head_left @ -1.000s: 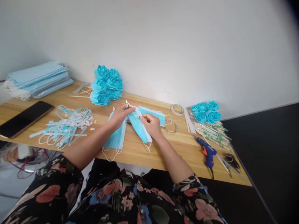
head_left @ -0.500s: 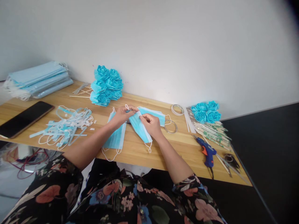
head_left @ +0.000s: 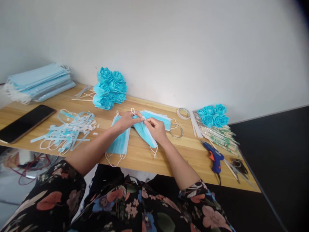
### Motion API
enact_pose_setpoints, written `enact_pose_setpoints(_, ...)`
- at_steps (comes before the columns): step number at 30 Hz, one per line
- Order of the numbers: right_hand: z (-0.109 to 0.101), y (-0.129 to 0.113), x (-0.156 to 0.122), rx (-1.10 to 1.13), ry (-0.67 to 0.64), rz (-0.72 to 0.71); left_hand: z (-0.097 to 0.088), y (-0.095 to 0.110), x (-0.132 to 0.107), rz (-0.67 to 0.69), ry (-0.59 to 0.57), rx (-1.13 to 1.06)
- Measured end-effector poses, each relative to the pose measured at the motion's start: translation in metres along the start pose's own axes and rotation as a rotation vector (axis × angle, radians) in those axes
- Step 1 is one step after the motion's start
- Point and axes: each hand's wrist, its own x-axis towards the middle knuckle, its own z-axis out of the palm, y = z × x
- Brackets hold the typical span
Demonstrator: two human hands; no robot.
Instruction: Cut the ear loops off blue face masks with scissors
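Between my two hands is a light blue face mask (head_left: 145, 133), held slanting above the table with its upper edge bunched. My left hand (head_left: 131, 119) pinches the top left part, and a white ear loop sticks up by its fingers. With thumb and fingers closed, my right hand (head_left: 155, 127) grips the upper right edge. The mask's other ear loop (head_left: 154, 151) dangles at the lower end. Under my left wrist lies another blue mask (head_left: 119, 143), flat on the table. Behind my hands rests a small stack of masks (head_left: 161, 119), partly covered by the right hand.
On the left are a phone (head_left: 27, 122), a mask pile (head_left: 41, 82) and cut strips with loops (head_left: 67, 130). Blue flowers (head_left: 109, 88) stand near the wall, more flowers (head_left: 212, 116) at right. Tape (head_left: 183, 113), wrapped sticks (head_left: 222, 138) and a glue gun (head_left: 213, 156) lie right.
The upper edge of the held mask has become gathered and crumpled between my fingertips. My hands have moved slightly closer together at that edge.
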Motion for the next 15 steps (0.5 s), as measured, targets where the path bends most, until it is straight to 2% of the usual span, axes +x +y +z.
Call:
enact_pose_setpoints(4,-0.0003,-0.0007,-0.0006,-0.006,-0.004,0.001,-0.0004,0.0020,-0.0007,-0.016,-0.034,-0.008)
enact_pose_setpoints(15,0.0019,-0.0016,-0.0003,0.004,-0.004,0.011,-0.0020,-0.0050,0.0018,0.127,-0.030,-0.012)
